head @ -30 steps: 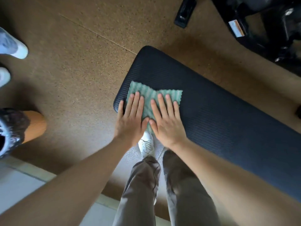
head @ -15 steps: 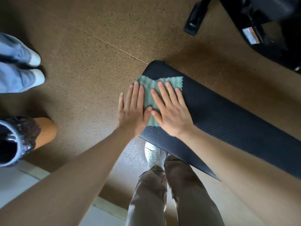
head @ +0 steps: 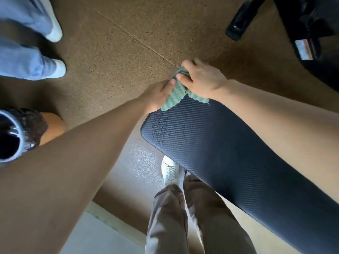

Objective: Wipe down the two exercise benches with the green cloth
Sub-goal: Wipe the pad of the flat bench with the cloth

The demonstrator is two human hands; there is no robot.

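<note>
A dark ribbed exercise bench pad runs from the centre to the lower right. The green cloth is draped over the pad's far rounded end. My left hand grips the cloth's left side with the thumb on top. My right hand curls over the end of the pad and grips the cloth's upper part, fingers wrapped around the edge. A second bench is not clearly seen.
Another person's legs in light blue trousers and white shoes stand at the upper left. A dark cylinder with an orange end lies at the left. Black equipment fills the upper right. My own white shoe is beside the bench.
Both hands slid the cloth from the pad's top to its far end. They went from lying flat on it to curling around it over the edge.
</note>
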